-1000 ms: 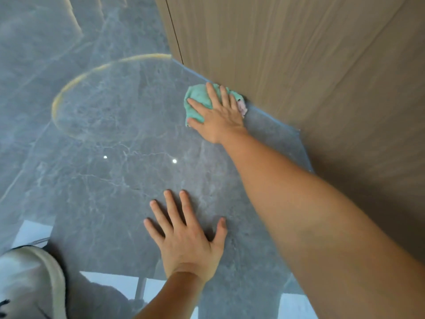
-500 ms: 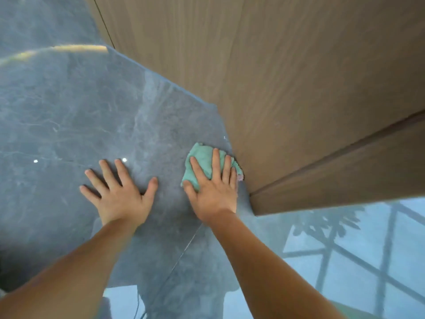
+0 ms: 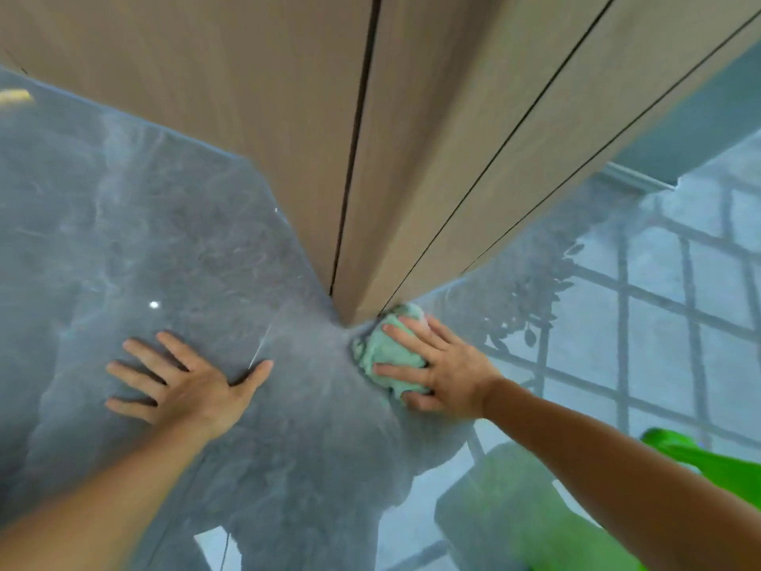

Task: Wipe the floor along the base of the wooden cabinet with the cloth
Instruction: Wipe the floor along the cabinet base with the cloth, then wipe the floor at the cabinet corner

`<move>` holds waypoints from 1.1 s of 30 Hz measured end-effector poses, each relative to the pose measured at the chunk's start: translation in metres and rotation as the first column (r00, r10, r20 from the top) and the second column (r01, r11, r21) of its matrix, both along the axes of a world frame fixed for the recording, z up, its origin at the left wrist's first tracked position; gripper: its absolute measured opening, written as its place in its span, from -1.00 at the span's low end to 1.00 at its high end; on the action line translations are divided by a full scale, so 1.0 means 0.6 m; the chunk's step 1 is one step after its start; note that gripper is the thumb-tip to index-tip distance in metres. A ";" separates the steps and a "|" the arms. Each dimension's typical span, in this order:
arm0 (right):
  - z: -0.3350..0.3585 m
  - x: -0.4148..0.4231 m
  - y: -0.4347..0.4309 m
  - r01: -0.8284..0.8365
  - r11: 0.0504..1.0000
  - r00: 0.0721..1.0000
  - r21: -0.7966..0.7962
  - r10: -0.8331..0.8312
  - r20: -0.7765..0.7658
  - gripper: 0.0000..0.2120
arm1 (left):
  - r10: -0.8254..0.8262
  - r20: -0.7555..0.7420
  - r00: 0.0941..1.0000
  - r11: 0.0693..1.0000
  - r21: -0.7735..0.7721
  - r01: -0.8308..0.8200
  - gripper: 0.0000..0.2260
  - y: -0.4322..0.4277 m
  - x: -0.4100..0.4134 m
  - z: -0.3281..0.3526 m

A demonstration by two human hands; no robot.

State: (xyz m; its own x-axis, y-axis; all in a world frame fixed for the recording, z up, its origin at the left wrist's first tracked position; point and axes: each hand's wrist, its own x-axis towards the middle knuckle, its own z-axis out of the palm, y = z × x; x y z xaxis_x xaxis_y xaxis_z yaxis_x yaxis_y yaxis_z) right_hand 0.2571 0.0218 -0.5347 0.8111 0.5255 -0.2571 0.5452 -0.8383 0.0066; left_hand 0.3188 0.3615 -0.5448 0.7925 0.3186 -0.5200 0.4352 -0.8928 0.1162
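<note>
Sliding along the cabinet's foot, the right hand (image 3: 447, 370) has carried the green cloth (image 3: 385, 356) from the long face, where it pressed a second ago, back to the near corner and just around it; half a second ago it was still short of that corner. By my reading, the stretch of grey marble floor (image 3: 206, 249) along the first face has been covered, and the wipe is turning onto the side face. The cloth now lies bunched on the floor, touching the base of the wooden cabinet (image 3: 288, 117) at the corner. Its long axis runs from the cabinet edge back toward the person, with the far end tucked against the wood. The right fingers (image 3: 395, 369) are spread flat over it, pressing down rather than clenching. The left hand (image 3: 185, 385) stays planted on the floor, well apart to the left, palm down, fingers splayed, holding nothing, apparently bracing the body's weight.
</note>
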 end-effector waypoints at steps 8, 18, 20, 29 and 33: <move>0.023 0.044 -0.028 0.942 0.320 0.318 -0.100 -0.947 -0.032 -0.33 | -0.030 -0.074 0.997 1.000 -0.005 0.030 0.32 -0.003 0.003 0.023; 0.040 -0.048 0.303 0.730 0.644 0.681 0.228 -0.662 -0.313 -0.12 | -0.014 -0.095 0.995 0.997 -0.071 0.007 0.28 0.013 0.004 0.030; 0.056 -0.049 0.259 0.788 0.405 0.597 0.465 -0.689 -0.411 -0.38 | 0.031 0.025 0.999 0.997 -0.078 -0.029 0.07 0.009 -0.008 0.029; 0.124 -0.065 0.177 0.960 -0.057 0.145 0.274 -0.735 -0.663 -0.55 | -0.094 -0.082 0.992 0.835 -0.549 0.033 -0.78 -0.235 -0.076 0.111; 0.308 -0.185 0.089 0.917 -0.276 -0.048 0.287 -0.794 -0.607 -0.63 | -0.335 -0.027 0.942 0.652 -0.729 0.211 -0.63 -0.307 -0.143 0.252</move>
State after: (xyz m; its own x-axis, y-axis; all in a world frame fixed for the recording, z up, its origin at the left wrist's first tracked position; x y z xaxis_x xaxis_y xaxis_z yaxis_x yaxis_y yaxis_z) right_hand 0.1463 0.0755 -0.3499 0.5444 -0.6489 -0.5316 -0.7980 -0.2052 -0.5667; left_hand 0.2327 0.1773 -0.3939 0.6773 -0.4120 -0.6095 0.2518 -0.6486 0.7182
